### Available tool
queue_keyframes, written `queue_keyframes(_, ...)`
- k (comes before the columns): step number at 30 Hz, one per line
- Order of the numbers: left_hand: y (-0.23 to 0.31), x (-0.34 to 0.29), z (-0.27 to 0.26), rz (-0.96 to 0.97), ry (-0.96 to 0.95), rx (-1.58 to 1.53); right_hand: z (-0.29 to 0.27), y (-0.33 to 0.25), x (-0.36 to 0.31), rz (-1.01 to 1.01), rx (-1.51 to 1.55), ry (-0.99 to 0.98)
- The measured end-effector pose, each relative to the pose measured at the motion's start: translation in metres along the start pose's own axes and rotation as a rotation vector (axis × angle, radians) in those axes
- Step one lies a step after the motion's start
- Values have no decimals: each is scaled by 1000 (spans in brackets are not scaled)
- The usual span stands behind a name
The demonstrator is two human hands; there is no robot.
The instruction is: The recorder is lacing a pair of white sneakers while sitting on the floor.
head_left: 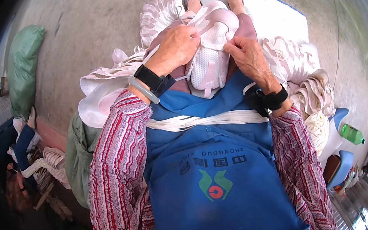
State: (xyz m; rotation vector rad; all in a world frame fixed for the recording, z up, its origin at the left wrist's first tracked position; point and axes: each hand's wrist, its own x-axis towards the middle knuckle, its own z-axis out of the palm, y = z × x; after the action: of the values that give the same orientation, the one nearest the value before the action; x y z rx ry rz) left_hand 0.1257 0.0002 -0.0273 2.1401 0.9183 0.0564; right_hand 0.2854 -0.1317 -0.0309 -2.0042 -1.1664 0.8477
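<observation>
A white and pale pink sneaker upper (209, 69) lies across my lap, its toe pointing toward me. Closed at its left edge is my left hand (175, 48), with its fingertips partly hidden; a pale lace strand shows beside it. On the other side, my right hand (249, 55) pinches the upper's right edge between thumb and fingers. A bundle of white laces (209, 120) stretches across the blue apron (211, 157) at my waist.
Stacked pink and white uppers fan out at the far left (161, 13) and to the right (288, 55). A green sack (27, 64) stands on the concrete floor (92, 25). A white sheet (279, 13) lies ahead, and a green bottle (352, 134) is at right.
</observation>
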Motion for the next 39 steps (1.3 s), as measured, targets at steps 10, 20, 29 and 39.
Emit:
queue_keyframes(10, -20, -10, 16, 200, 332, -167, 9, 11, 0, -278, -252, 89)
queue_keyframes(20, -7, -23, 18, 305, 410, 87, 6, -3, 24, -559, -679, -118)
queue_keyframes(29, -2, -19, 31, 226, 203, 237, 6, 3, -14, -384, -243, 242)
queue_keyframes(39, -3, -23, 44, 353, 257, 417, 29, -11, -50, -430, -716, 347)
